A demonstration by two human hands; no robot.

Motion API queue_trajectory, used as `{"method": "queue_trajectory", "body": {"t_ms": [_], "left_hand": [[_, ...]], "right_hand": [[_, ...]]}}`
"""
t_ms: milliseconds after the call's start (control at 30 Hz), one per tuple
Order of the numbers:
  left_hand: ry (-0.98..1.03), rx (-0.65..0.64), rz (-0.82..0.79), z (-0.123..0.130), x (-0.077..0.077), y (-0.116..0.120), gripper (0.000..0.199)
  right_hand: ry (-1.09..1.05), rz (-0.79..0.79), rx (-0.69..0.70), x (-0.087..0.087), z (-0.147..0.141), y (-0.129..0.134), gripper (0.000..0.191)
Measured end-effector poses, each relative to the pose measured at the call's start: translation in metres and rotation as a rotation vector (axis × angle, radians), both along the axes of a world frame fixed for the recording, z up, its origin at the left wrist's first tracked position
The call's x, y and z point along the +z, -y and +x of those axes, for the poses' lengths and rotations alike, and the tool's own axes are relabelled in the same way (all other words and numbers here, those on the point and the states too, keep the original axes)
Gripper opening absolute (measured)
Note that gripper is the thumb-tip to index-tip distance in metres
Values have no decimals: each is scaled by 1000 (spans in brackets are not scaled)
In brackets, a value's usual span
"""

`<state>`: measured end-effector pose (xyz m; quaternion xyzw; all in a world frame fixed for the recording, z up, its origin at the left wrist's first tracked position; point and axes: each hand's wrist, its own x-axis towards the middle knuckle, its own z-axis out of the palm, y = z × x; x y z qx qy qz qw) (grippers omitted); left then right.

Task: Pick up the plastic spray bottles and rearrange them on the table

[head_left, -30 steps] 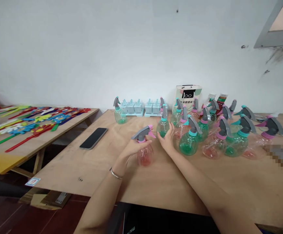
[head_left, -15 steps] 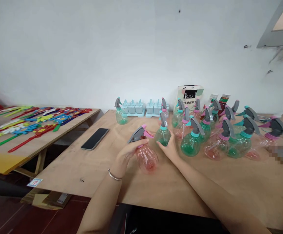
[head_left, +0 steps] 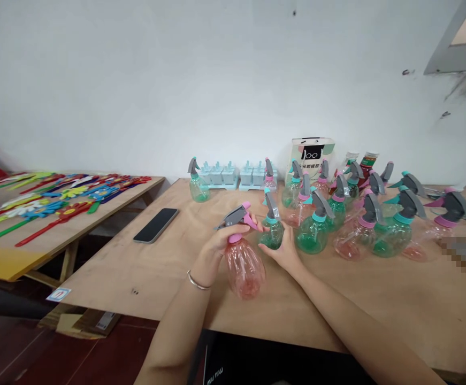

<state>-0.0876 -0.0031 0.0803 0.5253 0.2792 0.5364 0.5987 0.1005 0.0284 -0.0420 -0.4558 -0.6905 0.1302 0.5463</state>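
Observation:
My left hand (head_left: 219,240) is wrapped round the neck of a pink spray bottle (head_left: 245,270) with a grey and pink trigger head; the bottle is tilted over the table's front part. My right hand (head_left: 283,248) grips the body of a green spray bottle (head_left: 272,233) with a grey and turquoise head, just behind and right of the pink one. Right of it stand several more pink and green spray bottles, the nearest a green one (head_left: 312,234). Another green bottle (head_left: 199,188) stands alone at the back left.
A phone (head_left: 156,225) lies on the wooden table (head_left: 116,278). Pale blue moulds (head_left: 222,175), a paper bag (head_left: 310,158) and red bottles (head_left: 367,167) stand along the wall. Colourful hand-shaped items (head_left: 72,209) cover the left table.
My left hand has moved slightly right and nearer, bringing the pink bottle along. The green bottle in my right hand has shifted a little right and down.

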Motion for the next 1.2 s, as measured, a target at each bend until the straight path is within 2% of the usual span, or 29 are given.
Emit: {"method": "queue_trajectory", "body": {"t_ms": [133,267,467,567,667,867,1033,1200], "left_hand": [[64,16,-14,3,2,4,12],[131,141,-71,4,7,3,20],[106,97,-54,4,3,-1,20],[96,189,6,4,0,0,17],[91,290,49,3,2,2,22],[111,246,68,5,9,2,22],[135,346,83,5,3,4,24],[151,376,49,3,2,1,22]], "right_hand": [[-1,-19,5,1,1,0,89],[-8,-47,-1,2,1,0,91],[-14,-49,-4,1,1,-1,92],[-23,-47,-6,0,1,-1,93],[-26,-45,5,1,1,0,93],[-29,-60,8,2,1,-1,93],[-26,-51,-1,1,2,-2,92],[-3,-31,-8,0,2,-1,90]]}}
